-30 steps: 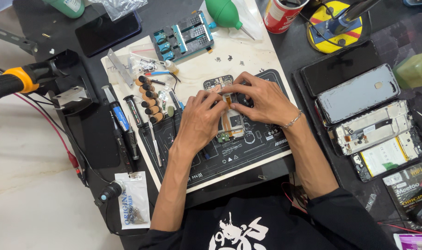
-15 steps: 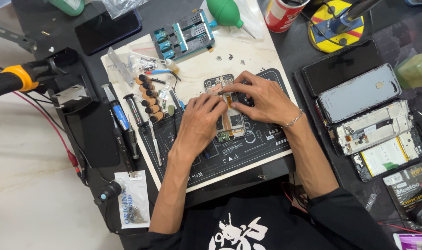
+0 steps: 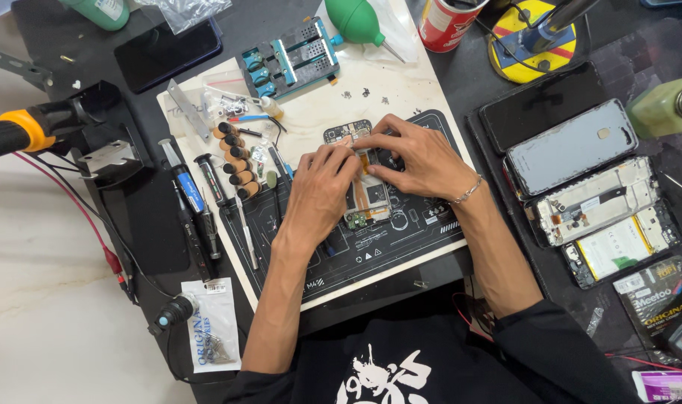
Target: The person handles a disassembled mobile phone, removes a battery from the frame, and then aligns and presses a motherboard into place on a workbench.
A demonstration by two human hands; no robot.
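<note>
Both hands are working on the opened phone [image 3: 365,191], which is lying on the dark repair mat [image 3: 401,247] in the middle of the table [image 3: 56,299]. The left hand [image 3: 322,191] is resting over its left side, fingers curled down onto it. The right hand [image 3: 423,161] is pinching at the top part with thumb and forefinger. Screwdrivers [image 3: 199,206] are lying just left of the mat, and other stripped phones [image 3: 595,202] are sitting well off to the right.

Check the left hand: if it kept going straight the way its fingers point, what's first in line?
The left hand points up and to the right, fingers on the opened phone. Straight on, it would first meet the right hand, whose fingertips sit just ahead on the same phone. Height between them is unclear from above.
</note>
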